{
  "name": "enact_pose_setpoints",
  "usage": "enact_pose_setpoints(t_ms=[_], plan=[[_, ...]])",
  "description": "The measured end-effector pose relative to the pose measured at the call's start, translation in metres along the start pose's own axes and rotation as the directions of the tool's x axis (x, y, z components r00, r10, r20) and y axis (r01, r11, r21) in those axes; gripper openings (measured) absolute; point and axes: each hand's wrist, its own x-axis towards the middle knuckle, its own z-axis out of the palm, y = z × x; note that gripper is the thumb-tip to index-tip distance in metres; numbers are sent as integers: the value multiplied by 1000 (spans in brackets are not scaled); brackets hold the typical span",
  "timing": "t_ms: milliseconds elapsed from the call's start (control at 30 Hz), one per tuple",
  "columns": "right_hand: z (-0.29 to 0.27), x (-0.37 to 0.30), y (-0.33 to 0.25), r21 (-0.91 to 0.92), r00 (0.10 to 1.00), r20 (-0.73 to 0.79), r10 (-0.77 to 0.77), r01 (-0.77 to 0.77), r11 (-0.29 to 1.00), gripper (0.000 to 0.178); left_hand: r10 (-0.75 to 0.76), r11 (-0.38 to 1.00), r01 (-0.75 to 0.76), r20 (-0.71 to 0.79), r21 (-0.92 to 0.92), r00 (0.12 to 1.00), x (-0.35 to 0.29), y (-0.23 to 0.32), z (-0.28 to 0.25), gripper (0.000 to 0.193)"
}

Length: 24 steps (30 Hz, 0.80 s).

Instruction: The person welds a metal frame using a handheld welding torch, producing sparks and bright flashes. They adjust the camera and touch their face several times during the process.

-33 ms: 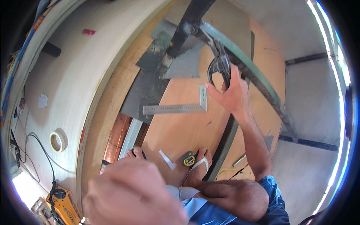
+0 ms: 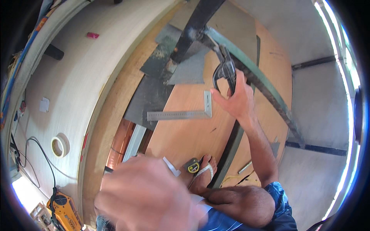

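Note:
My right hand (image 2: 239,99) is closed round the lower end of a black tool with a looped handle (image 2: 227,71); its exact kind does not show. The tool's narrow upper end reaches a long greenish metal bar (image 2: 266,82), close to where that bar meets a dark metal post (image 2: 198,23). My thumb lies along the near side of the handle, while the other fingers are mostly hidden. Close to the camera, my left hand (image 2: 150,192) is a large blur over my lap, its fingers smeared. A steel try square (image 2: 179,115) lies on the wooden board (image 2: 185,134) below the tool.
By my sandalled foot (image 2: 208,169) are a tape measure (image 2: 192,165) and a white strip (image 2: 170,166). Dark sheet pieces (image 2: 148,96) lie around the post's foot. On the pale surface at left rest a tape roll (image 2: 59,146), a cable and a yellow machine (image 2: 65,211).
My left hand has shifted slightly to the right and downward, and it now covers my left foot. My right hand and the black tool stay almost in place.

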Motion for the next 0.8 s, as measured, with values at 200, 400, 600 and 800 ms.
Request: enact_pose_setpoints(t_ms=[200, 400, 600, 800], plan=[[0, 12, -9, -62, 998, 44, -37, 40, 997, 75, -540, 811, 527, -22, 256, 842, -84, -125, -5, 46], [7, 15, -9, -64, 994, 111, 8, -1, 998, 70, -692, 555, 491, 45, 671, 721, -208, -161, -20, 37], [13, 21, -6, -62, 995, 98, -7, 13, 998, 70, -672, 502, 358, 96, 787, 734, -229, -166, -22, 34], [18, 20, 0, -80, 995, 86, -45, 52, 995, 71, -680, 514, 374, 102, 772, 726, -223, -165, -18, 35]])
